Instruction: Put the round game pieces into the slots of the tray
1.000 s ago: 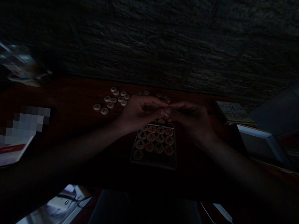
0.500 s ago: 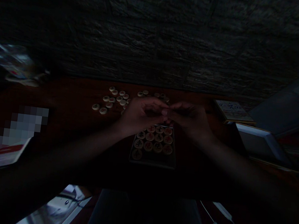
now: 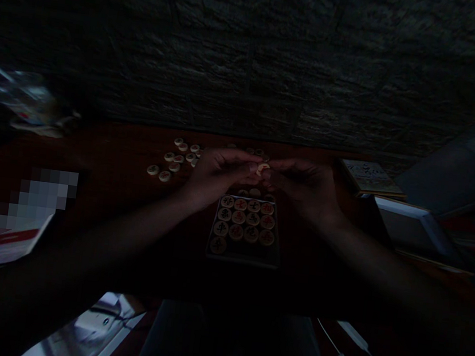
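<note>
Between the fingertips of both hands is a round xiangqi piece (image 3: 263, 169) with a red mark on its face. My left hand (image 3: 224, 172) pinches it from the left, and my right hand (image 3: 300, 184) from the right. Just below the hands lies a shallow tray (image 3: 249, 256) with rows of xiangqi pieces, lettered in red and black. Its bottom row shows a single black-lettered piece (image 3: 217, 245) at the left. Loose pieces (image 3: 174, 167) are scattered on the table left of and behind my hands; some are partly hidden by them.
A patterned box (image 3: 371, 177) and an open box lid (image 3: 417, 229) lie at the right. On the left are a clear plastic cup with a straw (image 3: 31, 98) and a partly blurred booklet (image 3: 19, 229). A dark stone wall (image 3: 251, 64) rises behind the wooden table (image 3: 111, 151).
The fingertips have risen a little and turned, so the piece's red-marked face now shows. More of the tray's top row is uncovered.
</note>
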Motion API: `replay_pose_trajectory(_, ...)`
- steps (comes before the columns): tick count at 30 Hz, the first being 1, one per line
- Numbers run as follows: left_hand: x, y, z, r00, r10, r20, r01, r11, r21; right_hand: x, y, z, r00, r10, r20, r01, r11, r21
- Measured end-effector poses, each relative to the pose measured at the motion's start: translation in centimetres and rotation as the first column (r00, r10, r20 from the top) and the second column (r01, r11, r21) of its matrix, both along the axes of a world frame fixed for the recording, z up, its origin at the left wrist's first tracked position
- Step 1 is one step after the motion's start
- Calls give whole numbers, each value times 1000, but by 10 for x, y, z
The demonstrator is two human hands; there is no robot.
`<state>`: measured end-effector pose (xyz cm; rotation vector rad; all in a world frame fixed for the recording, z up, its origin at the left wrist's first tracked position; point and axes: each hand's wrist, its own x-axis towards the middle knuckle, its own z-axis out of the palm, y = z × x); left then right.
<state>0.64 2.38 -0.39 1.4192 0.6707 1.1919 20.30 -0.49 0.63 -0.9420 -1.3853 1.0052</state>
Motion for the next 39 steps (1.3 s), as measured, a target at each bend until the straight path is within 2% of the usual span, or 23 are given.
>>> replay_pose_trajectory(5, 0, 2, -2, 1000, -13, 7, 13, 1000, -21, 1, -2, 2, 999, -27, 36, 26, 999, 32)
replay_pose_trajectory(15, -1, 1, 0, 998, 28, -54, -23, 995, 99, 0, -4, 1, 998, 19, 67, -20, 1000, 15)
replay_pose_trajectory(23, -2, 5, -2, 993, 56, -99, -38, 983, 179, 0, -3, -3, 994, 109, 31, -107, 993, -59)
replay_pose_trajectory(33, -1, -1, 3, 992, 55, -118, -35, 985, 167, -2, -3, 3, 992, 87, -87, -95, 991, -98)
replay_pose_trajectory(39, -2, -2, 5, 989, 13, -147, 11, 986, 165, -1, -1, 0, 992, 98, -73, -103, 993, -65)
